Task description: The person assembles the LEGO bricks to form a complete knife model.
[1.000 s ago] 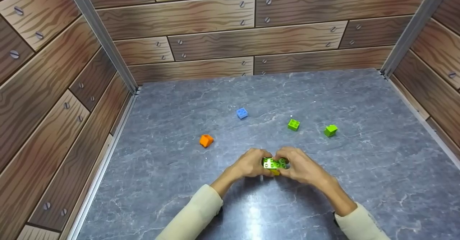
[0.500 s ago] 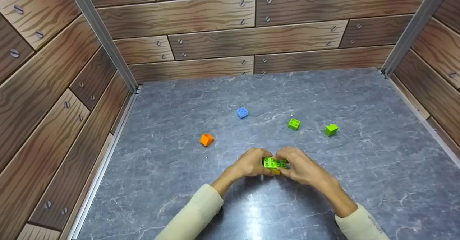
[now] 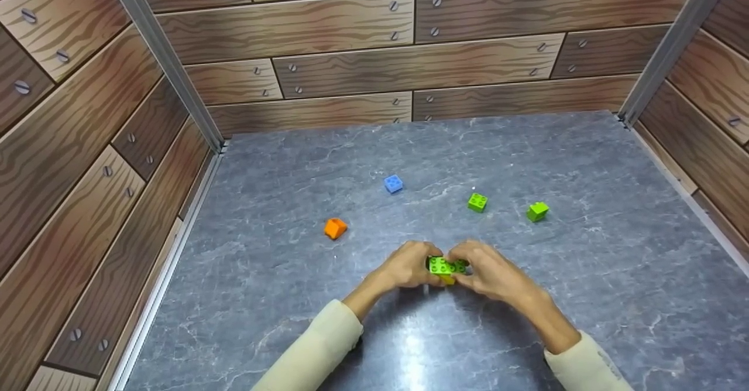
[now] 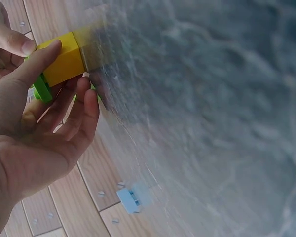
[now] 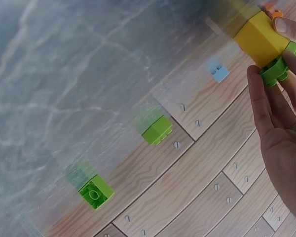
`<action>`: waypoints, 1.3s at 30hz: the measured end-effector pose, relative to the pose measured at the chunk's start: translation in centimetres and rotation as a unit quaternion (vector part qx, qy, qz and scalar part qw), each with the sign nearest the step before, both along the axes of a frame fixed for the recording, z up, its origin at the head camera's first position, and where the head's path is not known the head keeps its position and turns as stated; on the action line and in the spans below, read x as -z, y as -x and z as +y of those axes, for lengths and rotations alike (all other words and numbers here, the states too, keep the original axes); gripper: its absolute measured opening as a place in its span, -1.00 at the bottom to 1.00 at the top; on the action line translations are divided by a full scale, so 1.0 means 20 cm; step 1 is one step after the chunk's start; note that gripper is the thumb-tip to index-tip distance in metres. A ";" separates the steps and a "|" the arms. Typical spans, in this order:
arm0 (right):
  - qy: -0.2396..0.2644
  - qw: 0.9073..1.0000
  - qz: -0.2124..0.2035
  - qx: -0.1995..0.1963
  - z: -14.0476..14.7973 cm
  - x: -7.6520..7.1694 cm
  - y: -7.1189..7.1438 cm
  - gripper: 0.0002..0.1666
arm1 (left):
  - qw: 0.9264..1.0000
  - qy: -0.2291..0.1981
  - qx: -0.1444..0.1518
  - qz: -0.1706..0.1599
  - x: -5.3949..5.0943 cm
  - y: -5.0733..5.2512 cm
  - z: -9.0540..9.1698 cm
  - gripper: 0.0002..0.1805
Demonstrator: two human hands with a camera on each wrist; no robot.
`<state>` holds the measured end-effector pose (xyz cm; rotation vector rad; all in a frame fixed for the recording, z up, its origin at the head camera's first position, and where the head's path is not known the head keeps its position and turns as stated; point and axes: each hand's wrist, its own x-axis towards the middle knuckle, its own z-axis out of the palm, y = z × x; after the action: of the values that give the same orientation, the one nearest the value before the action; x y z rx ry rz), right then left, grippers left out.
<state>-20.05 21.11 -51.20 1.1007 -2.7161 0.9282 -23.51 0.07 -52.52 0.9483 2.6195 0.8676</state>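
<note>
Around the back and both sides of the work area stand wood-patterned walls [image 3: 351, 25], joined at the rear corners by grey metal posts [image 3: 167, 66]. Enclosed by them lies a grey, marbled surface [image 3: 643, 297], glossy at its near side. Two pale sleeves [image 3: 319, 344] enter from the near edge. Both hands are engaged, close together near the middle of the near half. The left hand [image 3: 408, 265] grasps a yellow block [image 4: 64, 58], its thumb laid on one face. The right hand [image 3: 485, 268] pinches the right part of a green studded piece [image 3: 442, 266], which sits atop the yellow block, studs upward, between the hands. Beyond them, four smaller bricks lie well apart: an orange sloped brick [image 3: 335, 228] to the left, a blue brick [image 3: 393, 184] farther back, a green brick [image 3: 477, 202] with studs up, and a second green brick [image 3: 538, 211] tipped on its side, farthest right.
</note>
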 end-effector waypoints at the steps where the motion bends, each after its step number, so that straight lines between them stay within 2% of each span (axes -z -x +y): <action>1: 0.000 1.000 -0.003 -0.001 0.00 0.00 0.00 -0.74 | 1.000 -0.001 0.000 -0.001 0.00 0.00 0.00 -0.70; 10: 0.011 1.000 -0.008 0.014 0.01 0.02 -0.01 -0.70 | 1.000 -0.006 0.002 -0.001 0.00 0.00 0.00 -0.69; 17: 0.017 0.999 -0.041 0.024 0.01 0.02 0.00 -0.67 | 1.000 0.001 -0.002 0.002 0.00 0.00 0.00 -0.67; 26: 0.010 0.999 -0.041 0.023 0.02 0.01 0.00 -0.69 | 1.000 -0.003 -0.006 -0.005 0.00 0.00 0.01 -0.68; 31: 0.019 0.997 -0.071 0.018 0.04 0.01 0.02 -0.70 | 1.000 -0.007 -0.014 -0.012 0.00 0.00 0.01 -0.69; 39: 0.035 0.995 -0.098 -0.009 0.08 0.01 0.05 -0.67 | 1.000 0.008 -0.013 -0.002 -0.01 0.00 0.01 -0.67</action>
<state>-21.04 22.66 -51.47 1.0759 -2.8037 1.1828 -23.41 0.27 -52.35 0.9090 2.6372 0.8530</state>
